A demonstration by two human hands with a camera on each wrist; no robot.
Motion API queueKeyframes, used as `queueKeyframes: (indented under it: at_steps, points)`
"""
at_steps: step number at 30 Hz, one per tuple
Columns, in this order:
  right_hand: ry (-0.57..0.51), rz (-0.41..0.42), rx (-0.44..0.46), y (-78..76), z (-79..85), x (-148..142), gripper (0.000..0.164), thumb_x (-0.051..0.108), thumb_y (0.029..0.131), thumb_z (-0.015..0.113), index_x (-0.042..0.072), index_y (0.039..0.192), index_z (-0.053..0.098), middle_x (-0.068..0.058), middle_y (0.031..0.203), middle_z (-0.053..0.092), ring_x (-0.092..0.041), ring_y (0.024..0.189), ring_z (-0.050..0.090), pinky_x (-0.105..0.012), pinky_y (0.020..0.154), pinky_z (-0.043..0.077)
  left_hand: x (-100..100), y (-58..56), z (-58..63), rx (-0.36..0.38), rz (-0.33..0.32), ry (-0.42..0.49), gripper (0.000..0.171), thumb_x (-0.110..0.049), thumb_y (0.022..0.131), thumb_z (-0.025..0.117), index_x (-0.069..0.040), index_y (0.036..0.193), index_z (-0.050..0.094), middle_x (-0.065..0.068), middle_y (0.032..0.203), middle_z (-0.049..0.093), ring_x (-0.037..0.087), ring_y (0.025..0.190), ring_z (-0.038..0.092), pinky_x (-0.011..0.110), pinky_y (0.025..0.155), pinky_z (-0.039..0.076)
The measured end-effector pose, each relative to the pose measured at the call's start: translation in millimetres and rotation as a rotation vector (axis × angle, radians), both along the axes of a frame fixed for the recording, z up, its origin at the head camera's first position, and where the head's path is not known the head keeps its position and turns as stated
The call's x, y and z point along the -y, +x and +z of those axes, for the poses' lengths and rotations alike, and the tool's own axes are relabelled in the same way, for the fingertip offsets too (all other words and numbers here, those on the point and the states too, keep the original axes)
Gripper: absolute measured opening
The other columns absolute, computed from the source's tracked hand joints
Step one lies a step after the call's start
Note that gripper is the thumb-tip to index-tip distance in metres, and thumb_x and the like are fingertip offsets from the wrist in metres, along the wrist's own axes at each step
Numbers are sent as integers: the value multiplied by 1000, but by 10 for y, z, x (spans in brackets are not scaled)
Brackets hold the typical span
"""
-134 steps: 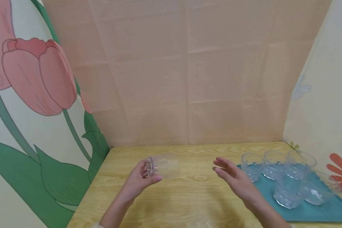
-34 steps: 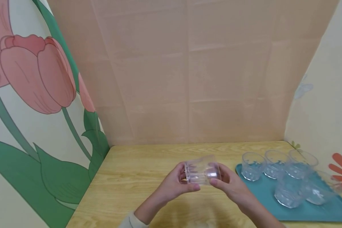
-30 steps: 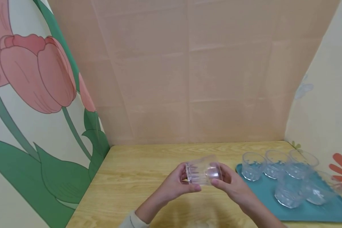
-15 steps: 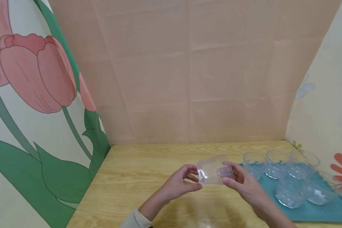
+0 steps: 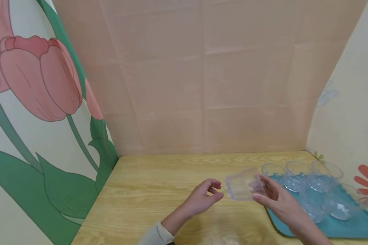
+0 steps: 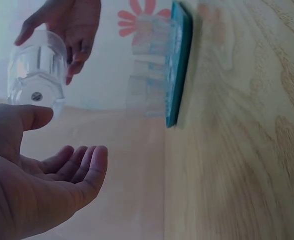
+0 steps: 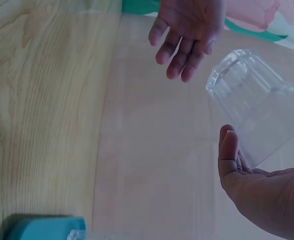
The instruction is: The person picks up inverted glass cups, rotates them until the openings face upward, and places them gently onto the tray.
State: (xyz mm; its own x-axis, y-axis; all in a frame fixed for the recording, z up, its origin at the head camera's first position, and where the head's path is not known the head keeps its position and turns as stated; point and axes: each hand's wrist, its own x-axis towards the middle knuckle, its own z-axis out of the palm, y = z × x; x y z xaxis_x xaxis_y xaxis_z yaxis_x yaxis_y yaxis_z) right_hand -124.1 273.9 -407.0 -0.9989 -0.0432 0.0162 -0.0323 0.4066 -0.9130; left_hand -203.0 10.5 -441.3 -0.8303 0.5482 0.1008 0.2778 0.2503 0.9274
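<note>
My right hand [image 5: 279,200] grips a clear tumbler [image 5: 240,187] by its rim end, fingers behind and thumb in front. The tumbler lies on its side in the air above the table, with its base toward my left hand [image 5: 200,197]. My left hand is apart from it, fingers loosely bent and holding nothing. In the left wrist view the tumbler's faceted base [image 6: 37,95] faces the camera, just beyond my left thumb. The right wrist view shows the tumbler [image 7: 256,95] between my right thumb and fingers.
A teal tray [image 5: 349,231] sits on the right of the wooden table [image 5: 159,190], bearing several clear tumblers [image 5: 297,183]. My right forearm overlaps the tray in the head view. A beige sheet [image 5: 202,102] hangs behind, with painted walls at both sides.
The tumbler, earlier in my left hand alone and then held by both, is now in my right hand only. It has moved right, and my left fingers have let go.
</note>
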Motion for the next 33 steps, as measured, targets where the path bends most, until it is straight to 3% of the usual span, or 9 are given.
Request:
queueKeyframes:
  at_steps: [2, 5, 8, 10, 12, 19, 22, 27, 33]
  points:
    - [20, -12, 2, 1, -6, -50, 79, 27, 101, 65, -1, 159, 18, -26, 150, 44, 1, 117, 55, -18, 85, 52, -48, -6, -20, -11, 0, -5, 38, -30, 98, 68, -13, 132, 60, -8, 121, 63, 2, 101, 58, 20, 78, 53]
    - [65, -25, 0, 14, 0, -115, 81, 30, 100, 66, 0, 159, 18, -26, 150, 43, -9, 122, 55, -14, 85, 49, -119, -17, -50, -18, -8, -10, 39, -31, 98, 68, -14, 132, 60, -6, 123, 62, 1, 101, 58, 20, 78, 53]
    - [113, -36, -9, 39, 4, -171, 83, 32, 99, 67, 1, 160, 19, -26, 152, 40, -2, 122, 51, -10, 84, 46, -194, -26, -89, -19, -9, -15, 39, -31, 98, 68, -14, 132, 60, -5, 123, 61, 1, 100, 58, 19, 76, 52]
    - [135, -42, -21, 55, 5, -200, 81, 32, 99, 68, 3, 159, 22, -25, 148, 45, 10, 113, 50, -11, 83, 47, -245, -30, -108, -31, 2, -26, 38, -30, 97, 69, -13, 131, 61, -6, 122, 62, 0, 98, 58, 19, 75, 52]
    - [171, -51, -29, 70, 3, -231, 79, 32, 98, 69, 4, 158, 25, -22, 142, 51, 11, 107, 51, -15, 81, 50, -299, -34, -127, -47, 15, -43, 38, -30, 97, 69, -12, 130, 62, -8, 119, 62, -1, 96, 57, 19, 73, 52]
    - [401, -96, -15, 69, 10, -382, 90, 49, 94, 69, -4, 154, 27, -22, 131, 59, -37, 114, 61, -38, 79, 56, -490, -56, -183, -73, 44, -99, 31, -32, 97, 68, -15, 124, 66, -11, 114, 64, -3, 90, 54, 18, 70, 49]
    - [492, -115, -31, 61, -9, -449, 96, 54, 90, 72, -8, 150, 30, -24, 125, 62, -36, 105, 64, -49, 77, 56, -568, -60, -229, -59, 23, -108, 30, -32, 98, 66, -14, 123, 66, -11, 111, 64, -3, 87, 53, 18, 69, 49]
    - [606, -128, -87, 46, -82, -543, 101, 57, 84, 77, -14, 143, 37, -28, 115, 66, -36, 95, 66, -51, 71, 56, -728, -65, -348, -82, -11, -161, 32, -32, 98, 66, -10, 121, 66, -15, 101, 62, -4, 81, 55, 17, 69, 49]
    - [668, -117, 78, 9, -122, -627, 113, 67, 82, 72, -18, 143, 30, -40, 121, 58, -46, 101, 64, -54, 72, 56, -971, -88, -483, -131, -15, -313, 32, -37, 97, 63, -13, 118, 68, -16, 93, 62, -4, 82, 56, 16, 73, 48]
